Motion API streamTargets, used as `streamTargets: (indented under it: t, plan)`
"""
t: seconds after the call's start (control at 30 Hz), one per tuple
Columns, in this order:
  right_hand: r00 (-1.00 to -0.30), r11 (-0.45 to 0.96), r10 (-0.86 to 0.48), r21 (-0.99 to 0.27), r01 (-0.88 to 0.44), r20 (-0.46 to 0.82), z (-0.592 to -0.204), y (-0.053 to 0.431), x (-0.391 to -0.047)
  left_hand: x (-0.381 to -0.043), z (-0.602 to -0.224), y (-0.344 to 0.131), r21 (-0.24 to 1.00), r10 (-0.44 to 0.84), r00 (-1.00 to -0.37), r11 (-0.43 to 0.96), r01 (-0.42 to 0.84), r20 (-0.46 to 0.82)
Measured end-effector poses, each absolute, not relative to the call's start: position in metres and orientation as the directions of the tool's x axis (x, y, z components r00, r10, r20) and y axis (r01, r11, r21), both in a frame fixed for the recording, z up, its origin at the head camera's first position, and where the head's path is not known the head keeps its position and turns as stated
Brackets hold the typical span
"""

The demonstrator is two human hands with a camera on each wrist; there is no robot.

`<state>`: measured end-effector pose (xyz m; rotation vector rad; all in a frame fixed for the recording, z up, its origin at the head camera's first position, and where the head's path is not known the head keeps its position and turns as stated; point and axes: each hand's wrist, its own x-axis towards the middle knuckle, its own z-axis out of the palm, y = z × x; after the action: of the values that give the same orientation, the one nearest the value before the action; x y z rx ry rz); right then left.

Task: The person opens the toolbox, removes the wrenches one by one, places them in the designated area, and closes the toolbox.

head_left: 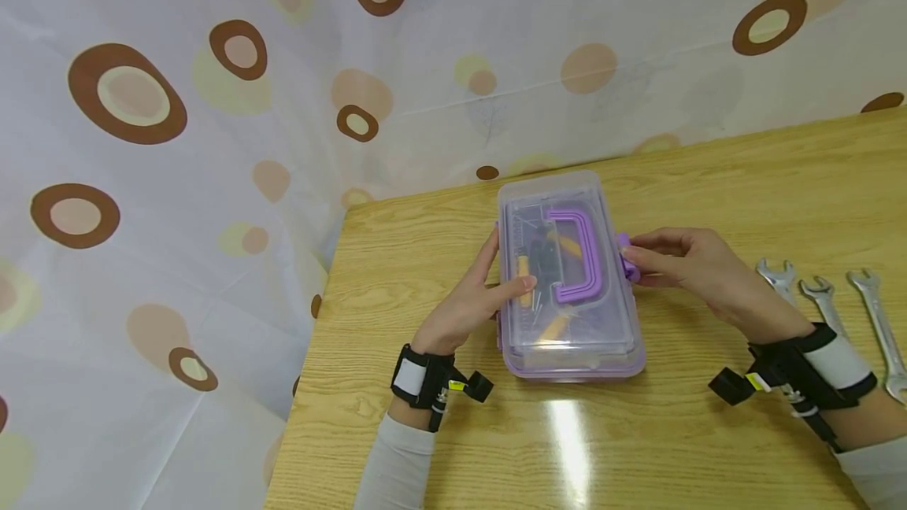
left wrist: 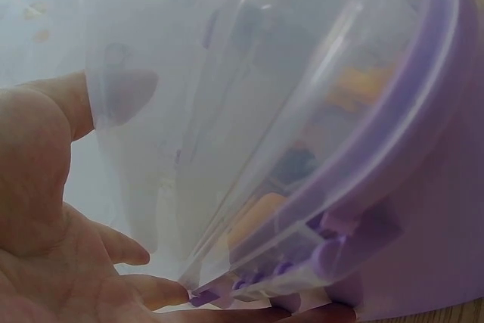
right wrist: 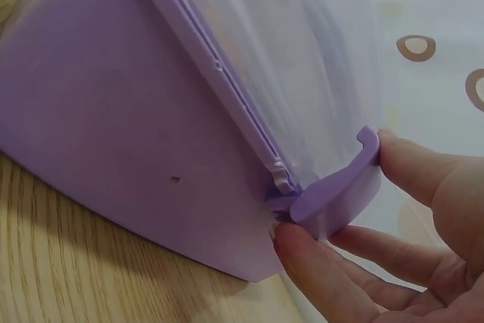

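Note:
A clear-lidded toolbox [head_left: 609,337] with a purple base lies on the wooden table between both hands, its lid lowered. A purple carry handle [head_left: 590,254] lies flat on the lid. Through the plastic, orange-handled tools show inside. My left hand [head_left: 460,309] holds the box's left side, thumb across the lid and fingers along the side wall. On the opposite side, my right hand [head_left: 690,270] pinches a purple latch [right wrist: 344,191] between thumb and fingers. The latch's hooked end stands out from the lid in the right wrist view.
Several open-ended wrenches [head_left: 879,321] lie to the right, partly behind the right forearm. A patterned cloth [head_left: 283,132] hangs along the table's back and left edges. Light glares on the tabletop [head_left: 397,258] in front of the box.

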<state>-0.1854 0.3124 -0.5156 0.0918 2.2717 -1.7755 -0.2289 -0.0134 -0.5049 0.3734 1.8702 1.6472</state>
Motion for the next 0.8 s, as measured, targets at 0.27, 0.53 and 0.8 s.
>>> streamTargets:
  t: [0.27,0.53,0.8]
  plan:
    - [-0.966,0.259,-0.101,-0.944,0.205,-0.237,-0.5147,0.3096,-0.1851,-0.2295,-0.5065,-0.0144,0.969,0.585,-0.774,0.186,-0.164,-0.243]
    - [-0.97,0.286,-0.099,-0.94,0.186,-0.222,-0.516,0.3092,-0.1847,-0.2294,-0.5074,-0.0141,0.97,0.585,-0.775,0.181,-0.164,-0.24]
    - [-0.966,0.319,-0.12,-0.93,0.18,-0.228,-0.5244,0.3082,-0.1851,-0.2289,-0.5066,-0.0135,0.968,0.582,-0.775,0.184,-0.169,-0.246]
